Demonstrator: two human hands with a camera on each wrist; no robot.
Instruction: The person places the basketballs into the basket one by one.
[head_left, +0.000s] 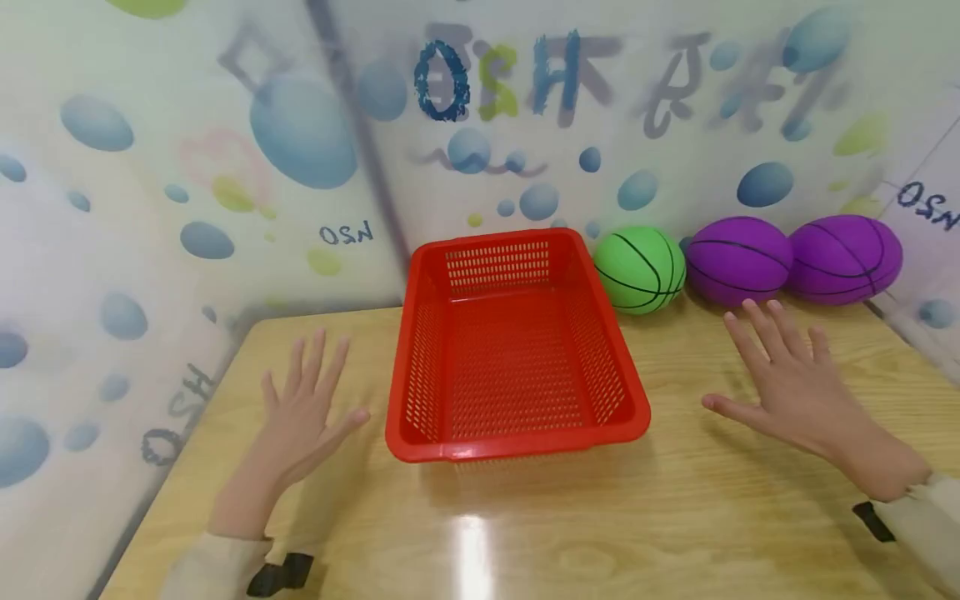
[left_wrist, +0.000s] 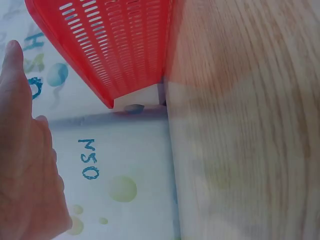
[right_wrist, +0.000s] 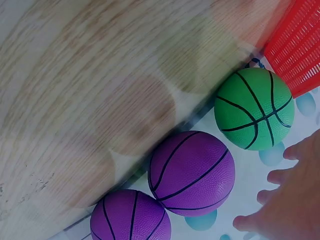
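Observation:
A red plastic basket with slotted walls stands on the wooden table, and no ball shows inside it. To its left my left hand is held with fingers spread, touching nothing. My right hand, also with spread fingers, hovers on the basket's right, in front of the balls. Right of the basket, along the wall, a green ball with black basketball lines sits beside a purple ball and a second purple ball. In the right wrist view the right hand is apart from all three balls.
The light wooden table ends against a white wall covering printed with blue and green bubbles and letters. A similar covering rises on the left. Black straps are on both wrists.

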